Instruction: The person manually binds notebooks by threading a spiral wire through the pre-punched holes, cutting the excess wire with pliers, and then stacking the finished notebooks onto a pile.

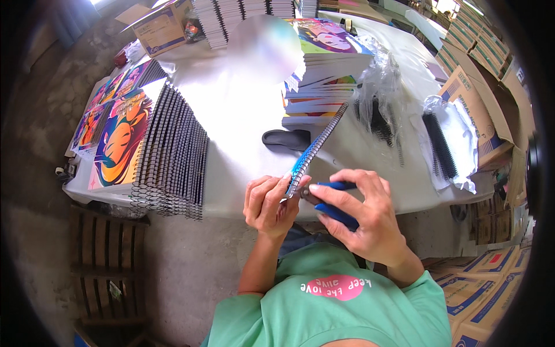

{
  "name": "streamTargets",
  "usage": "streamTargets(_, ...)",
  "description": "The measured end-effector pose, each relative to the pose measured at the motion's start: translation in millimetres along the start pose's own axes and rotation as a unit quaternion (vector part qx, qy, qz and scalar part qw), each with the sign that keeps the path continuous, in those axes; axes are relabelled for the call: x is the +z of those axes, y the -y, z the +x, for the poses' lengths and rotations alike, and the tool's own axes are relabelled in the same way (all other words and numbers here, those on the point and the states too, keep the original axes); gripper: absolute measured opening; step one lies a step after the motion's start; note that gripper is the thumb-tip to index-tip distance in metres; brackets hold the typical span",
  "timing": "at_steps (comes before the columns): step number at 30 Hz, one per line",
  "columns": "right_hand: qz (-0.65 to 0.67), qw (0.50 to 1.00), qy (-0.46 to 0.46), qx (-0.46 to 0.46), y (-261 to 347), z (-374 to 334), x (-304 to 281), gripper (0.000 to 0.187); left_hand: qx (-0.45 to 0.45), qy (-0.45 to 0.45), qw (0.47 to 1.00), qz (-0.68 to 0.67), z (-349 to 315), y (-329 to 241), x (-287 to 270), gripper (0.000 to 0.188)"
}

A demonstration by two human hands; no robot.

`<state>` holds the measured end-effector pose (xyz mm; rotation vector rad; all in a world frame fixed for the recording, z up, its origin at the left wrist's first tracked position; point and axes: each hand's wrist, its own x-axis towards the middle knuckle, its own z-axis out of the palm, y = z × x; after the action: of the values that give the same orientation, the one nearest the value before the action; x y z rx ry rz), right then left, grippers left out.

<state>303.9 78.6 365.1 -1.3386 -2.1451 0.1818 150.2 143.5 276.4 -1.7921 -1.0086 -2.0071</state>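
My left hand [269, 203] grips the near end of a spiral-bound book [317, 151], held up on edge so its coil side shows, slanting away to the upper right. In my right hand [370, 217] is a pair of pliers [338, 215] with blue handles, the fingers spread around them. The pliers' metal jaws are at the near end of the coil, beside my left fingertips; whether they pinch the wire is too small to tell. Behind the book, a dark, smooth curved object [286, 139] lies on the white-covered table [237, 168].
Stacked spiral-bound books [167, 147] with colourful covers stand at the left. A tall pile of books [326, 69] rises ahead. Black plastic coils in clear wrapping [378, 118] and more coils [439, 144] lie right, by an open cardboard box [474, 115]. Cartons [480, 295] stand lower right.
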Motion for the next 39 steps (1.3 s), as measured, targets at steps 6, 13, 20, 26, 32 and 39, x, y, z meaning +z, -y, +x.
streamTargets(6, 0.136, 0.987, 0.068, 0.057, -3.3, -10.9, -4.8, 0.037, 0.023, -0.004, 1.000, 0.006, -5.2, -2.0, 5.0, 0.028)
streamTargets(13, 0.521, 0.795, 0.197, 0.241, -20.7, -20.9, 16.1, 0.043, 0.005, -0.022, 1.000, -0.011, -10.6, 0.6, 4.4, 0.029)
streamTargets(20, -0.193, 0.957, 0.157, 0.149, -119.9, -64.1, 61.2, 0.053, -0.270, -0.080, 0.948, -0.149, 24.3, -11.7, -50.5, 0.017)
streamTargets(26, 0.473, 0.876, -0.078, 0.049, -119.9, -8.9, 52.3, 0.081, -0.199, -0.176, 0.936, -0.232, 81.6, -31.1, -86.7, 0.021)
streamTargets(32, 0.605, 0.770, -0.130, -0.156, 28.2, 181.1, -0.8, 0.036, -0.175, -0.313, 0.908, -0.216, 162.7, -9.7, -134.1, 0.023)
streamTargets(39, 0.307, 0.923, -0.076, -0.220, 99.3, 369.7, 106.4, 0.021, -0.136, -0.154, 0.945, 0.255, 172.8, 102.8, -195.1, 0.023)
